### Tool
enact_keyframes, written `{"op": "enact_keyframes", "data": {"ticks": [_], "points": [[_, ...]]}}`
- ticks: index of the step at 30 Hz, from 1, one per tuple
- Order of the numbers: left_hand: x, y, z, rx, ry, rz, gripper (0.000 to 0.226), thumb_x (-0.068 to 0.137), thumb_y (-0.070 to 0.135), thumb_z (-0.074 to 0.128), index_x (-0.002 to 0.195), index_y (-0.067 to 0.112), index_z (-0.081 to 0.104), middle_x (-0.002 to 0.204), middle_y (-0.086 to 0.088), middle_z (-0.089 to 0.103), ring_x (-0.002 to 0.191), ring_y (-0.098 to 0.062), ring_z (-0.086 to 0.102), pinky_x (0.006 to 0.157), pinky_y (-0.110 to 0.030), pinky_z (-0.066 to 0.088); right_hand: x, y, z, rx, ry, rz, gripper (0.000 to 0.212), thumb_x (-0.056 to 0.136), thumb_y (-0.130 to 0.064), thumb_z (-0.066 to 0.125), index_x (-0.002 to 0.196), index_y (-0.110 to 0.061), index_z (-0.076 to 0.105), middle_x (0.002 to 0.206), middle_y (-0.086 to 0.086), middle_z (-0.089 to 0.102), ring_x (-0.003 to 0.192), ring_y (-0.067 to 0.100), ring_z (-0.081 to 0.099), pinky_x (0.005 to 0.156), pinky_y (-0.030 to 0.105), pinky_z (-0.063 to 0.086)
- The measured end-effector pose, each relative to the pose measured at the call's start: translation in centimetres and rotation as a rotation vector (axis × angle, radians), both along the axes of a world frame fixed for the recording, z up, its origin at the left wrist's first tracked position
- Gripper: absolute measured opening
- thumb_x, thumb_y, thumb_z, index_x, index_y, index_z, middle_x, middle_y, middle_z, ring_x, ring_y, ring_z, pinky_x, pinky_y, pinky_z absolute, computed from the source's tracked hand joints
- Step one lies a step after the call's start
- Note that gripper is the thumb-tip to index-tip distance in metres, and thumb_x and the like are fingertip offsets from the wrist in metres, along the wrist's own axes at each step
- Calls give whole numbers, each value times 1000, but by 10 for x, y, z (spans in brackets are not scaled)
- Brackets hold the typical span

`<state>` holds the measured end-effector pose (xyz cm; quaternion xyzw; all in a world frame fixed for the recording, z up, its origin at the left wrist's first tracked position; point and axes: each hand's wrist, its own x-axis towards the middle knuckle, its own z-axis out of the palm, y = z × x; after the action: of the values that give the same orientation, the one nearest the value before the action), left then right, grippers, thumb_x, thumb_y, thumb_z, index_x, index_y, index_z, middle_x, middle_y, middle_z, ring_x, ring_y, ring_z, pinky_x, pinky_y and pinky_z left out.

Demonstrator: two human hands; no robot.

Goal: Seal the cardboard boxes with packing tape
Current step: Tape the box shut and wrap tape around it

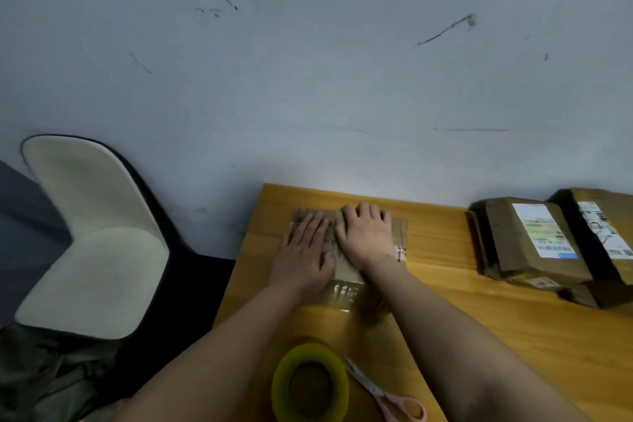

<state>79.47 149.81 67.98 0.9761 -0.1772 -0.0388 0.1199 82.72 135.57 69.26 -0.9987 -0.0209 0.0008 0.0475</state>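
A flat brown cardboard box (399,228) lies on the wooden table (445,284) near its far left corner. My left hand (305,252) presses flat on the box's left half with straight fingers. My right hand (368,236) lies flat on its right half, fingers spread toward the far edge. Clear tape (344,293) shines on the box's near end between my wrists. A yellowish roll of packing tape (310,382) lies flat on the table close to me. Pink-handled scissors (387,394) rest just right of the roll.
Two other brown boxes with white shipping labels sit at the table's right: one (529,240) nearer the middle, one (603,240) at the frame edge. A cream chair (92,236) stands left of the table. A scuffed grey wall rises behind.
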Motion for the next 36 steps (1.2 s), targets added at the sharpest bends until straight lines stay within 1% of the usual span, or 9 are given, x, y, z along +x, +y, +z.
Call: {"op": "enact_keyframes", "data": {"ticks": [2, 5, 10, 14, 22, 24, 28, 30, 36], "points": [[4, -7, 3, -27, -54, 90, 78, 78, 46, 10, 142, 15, 39, 152, -3, 34, 141, -20, 29, 115, -42, 20, 1, -2, -1, 5, -9, 10, 39, 101, -38, 27, 126, -20, 51, 124, 8, 52, 118, 27, 43, 98, 43, 28], [23, -21, 10, -42, -136, 220, 47, 81, 39, 30, 100, 13, 64, 107, -8, 64, 97, -30, 61, 80, -40, 47, 1, 1, -1, 40, -15, -5, 38, 103, -35, 27, 126, -22, 54, 126, 4, 54, 119, 26, 45, 97, 41, 29], [44, -27, -4, 25, -73, 94, 65, 85, 42, 12, 122, 18, 61, 120, -6, 61, 118, -28, 52, 108, -46, 26, 6, -3, -6, 89, 16, 22, 34, 103, -33, 26, 117, -17, 52, 123, 4, 57, 118, 24, 47, 98, 40, 27], [50, -26, -4, 53, -152, 89, 63, 82, 41, 11, 108, 16, 62, 109, -12, 61, 104, -31, 53, 93, -42, 26, 9, -8, -8, 82, 11, 16, 37, 103, -35, 24, 115, -16, 53, 122, 6, 57, 116, 26, 46, 95, 40, 29], [50, -13, 1, 86, 9, 289, 57, 93, 59, 33, 131, 18, 44, 135, -9, 44, 124, -29, 41, 99, -40, 34, -3, -37, -5, -8, 53, -173, 63, 93, -67, 24, 129, -23, 51, 132, 5, 53, 124, 28, 45, 103, 44, 29], [51, 1, -3, -100, 100, 307, 59, 93, 59, 38, 138, 20, 38, 138, -10, 41, 123, -30, 45, 98, -40, 41, -9, -59, -9, 233, 104, -288, 61, 92, -67, 32, 133, -24, 47, 137, 5, 48, 125, 28, 45, 103, 44, 35], [46, 12, -2, -786, 470, 586, 75, 89, 51, 57, 147, 17, 24, 147, -10, 38, 129, -29, 42, 102, -39, 39, -18, -64, -20, 1210, 122, -498, 57, 87, -54, 60, 135, -36, 36, 134, 6, 48, 121, 33, 54, 100, 50, 46], [47, 12, -2, -912, 580, 650, 76, 89, 47, 61, 147, 13, 26, 142, -11, 43, 124, -29, 47, 93, -33, 40, -20, -61, -20, 1522, 170, -626, 61, 93, -41, 60, 144, -30, 28, 131, 9, 47, 115, 36, 58, 97, 54, 49], [49, 18, -6, -1181, 822, 674, 63, 87, 45, 62, 141, 21, 38, 116, -14, 63, 92, -28, 65, 67, -31, 52, -18, -67, -21, 1811, 311, -680, 52, 95, -36, 57, 143, -29, 36, 121, 17, 58, 108, 37, 62, 85, 50, 55]]}}
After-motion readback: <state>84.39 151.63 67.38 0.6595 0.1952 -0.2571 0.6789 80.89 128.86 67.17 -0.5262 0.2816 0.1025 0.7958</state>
